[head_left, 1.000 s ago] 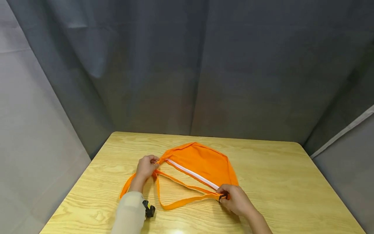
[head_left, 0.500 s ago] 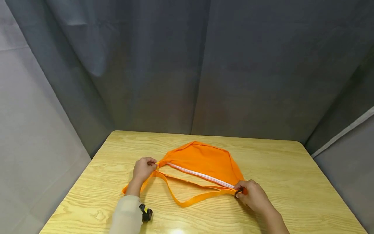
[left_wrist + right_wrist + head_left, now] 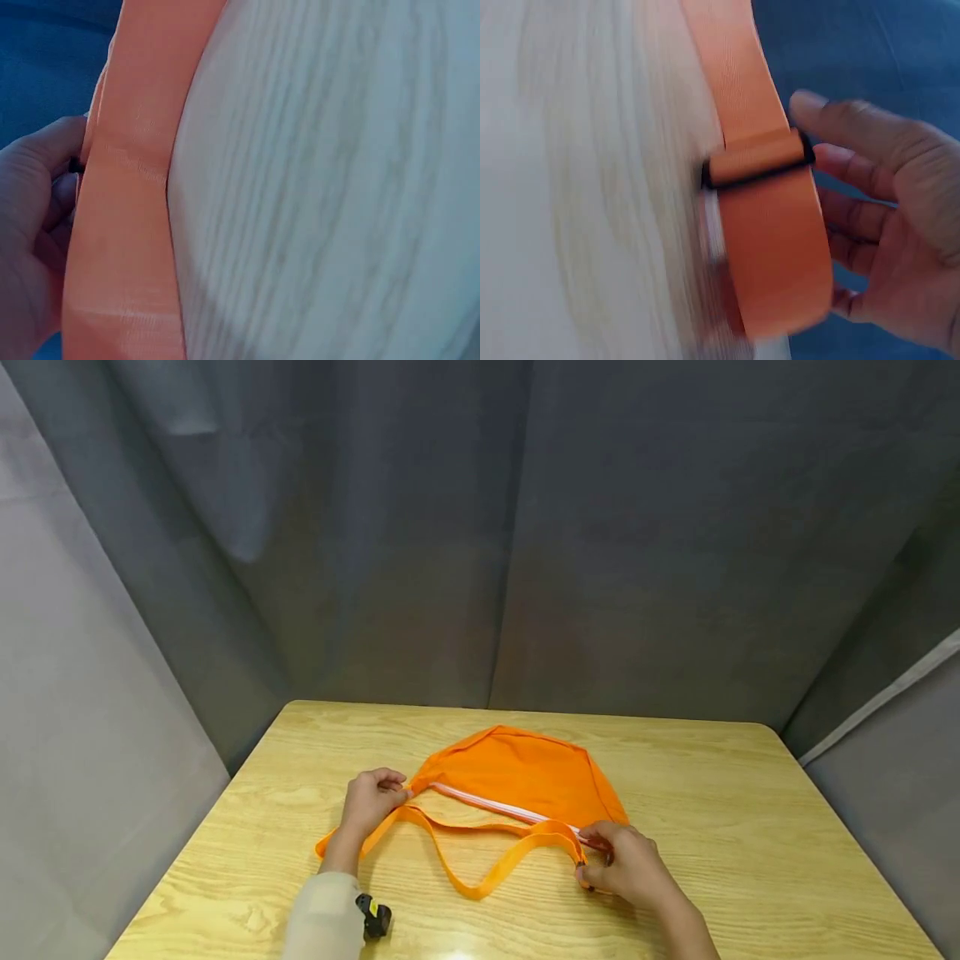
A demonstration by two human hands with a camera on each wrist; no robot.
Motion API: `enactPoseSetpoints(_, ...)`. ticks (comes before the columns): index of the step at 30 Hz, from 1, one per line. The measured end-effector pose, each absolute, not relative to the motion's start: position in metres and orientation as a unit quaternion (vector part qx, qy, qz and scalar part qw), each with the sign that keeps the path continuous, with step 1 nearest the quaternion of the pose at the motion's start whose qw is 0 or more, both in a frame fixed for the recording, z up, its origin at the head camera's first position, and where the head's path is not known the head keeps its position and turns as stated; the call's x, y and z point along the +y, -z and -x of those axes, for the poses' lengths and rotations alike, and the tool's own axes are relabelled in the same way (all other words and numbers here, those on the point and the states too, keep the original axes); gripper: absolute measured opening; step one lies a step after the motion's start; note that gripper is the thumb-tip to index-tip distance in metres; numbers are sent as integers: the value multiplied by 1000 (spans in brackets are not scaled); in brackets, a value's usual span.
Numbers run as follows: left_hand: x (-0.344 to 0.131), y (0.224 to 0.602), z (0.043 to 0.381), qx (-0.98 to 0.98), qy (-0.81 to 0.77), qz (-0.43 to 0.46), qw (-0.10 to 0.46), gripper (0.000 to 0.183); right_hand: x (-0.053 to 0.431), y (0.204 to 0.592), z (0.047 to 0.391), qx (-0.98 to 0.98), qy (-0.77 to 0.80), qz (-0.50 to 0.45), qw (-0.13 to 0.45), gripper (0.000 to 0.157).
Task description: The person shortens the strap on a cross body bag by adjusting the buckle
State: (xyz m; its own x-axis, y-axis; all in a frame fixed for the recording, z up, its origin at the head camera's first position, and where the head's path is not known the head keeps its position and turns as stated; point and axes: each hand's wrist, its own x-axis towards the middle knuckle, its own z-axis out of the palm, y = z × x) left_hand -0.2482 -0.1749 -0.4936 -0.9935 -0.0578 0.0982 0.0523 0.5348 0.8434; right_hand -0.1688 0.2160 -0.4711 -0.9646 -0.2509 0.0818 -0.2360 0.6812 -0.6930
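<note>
An orange half-round shoulder bag (image 3: 525, 772) with a white zipper (image 3: 487, 803) lies flat on the table, its curved side away from me. My left hand (image 3: 369, 803) pinches its left corner, where the strap begins. In the left wrist view the wide orange strap (image 3: 127, 187) covers part of those fingers. At the bag's right corner is my right hand (image 3: 626, 864), thumb and fingers spread around the strap end. The right wrist view shows the black strap slider (image 3: 761, 165) beside the thumb; the other fingertips are partly hidden behind the strap.
The slack strap (image 3: 480, 889) loops over the wooden table (image 3: 750, 827) in front of the bag. A small black device (image 3: 373, 917) sits at my left wrist. Dark grey curtains (image 3: 480, 527) hang behind the table, with a pale panel (image 3: 97, 693) at the left.
My right hand first drew the bag's right corner and slider to the right, then came slightly back and loosened. The strap by it now bows up. The left hand stays at its corner.
</note>
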Motion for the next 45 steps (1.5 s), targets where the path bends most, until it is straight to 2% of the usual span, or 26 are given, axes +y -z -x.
enactPoseSetpoints(7,-177,493,245,-875,479,6,67,18,172,478,173,901,416,123,-8,56)
enactPoseSetpoints(9,-177,493,245,-876,476,12,70,16,167,481,174,915,386,119,-16,53)
enactPoseSetpoints(11,-176,493,245,-877,474,18,73,14,167,484,174,925,360,119,-24,43)
enactPoseSetpoints(14,-177,493,245,-882,463,18,82,10,177,487,175,932,341,117,-29,22)
enactPoseSetpoints(16,-177,493,245,-889,449,19,90,9,187,486,176,932,343,113,-27,15)
enactPoseSetpoints(19,-177,491,244,-898,428,28,100,8,204,484,177,933,340,112,-29,14)
enactPoseSetpoints(26,-177,487,243,-905,418,18,77,7,243,483,178,931,338,135,-28,15)
enactPoseSetpoints(34,-180,489,244,-906,416,7,77,9,277,484,180,932,340,121,-20,12)
enactPoseSetpoints(39,-184,495,242,-895,438,7,84,8,287,486,180,939,327,110,-12,13)
enactPoseSetpoints(42,-186,497,240,-887,454,11,83,9,280,482,177,934,343,103,11,21)
enactPoseSetpoints(45,-188,499,239,-880,470,9,73,13,267,478,170,926,364,95,30,35)
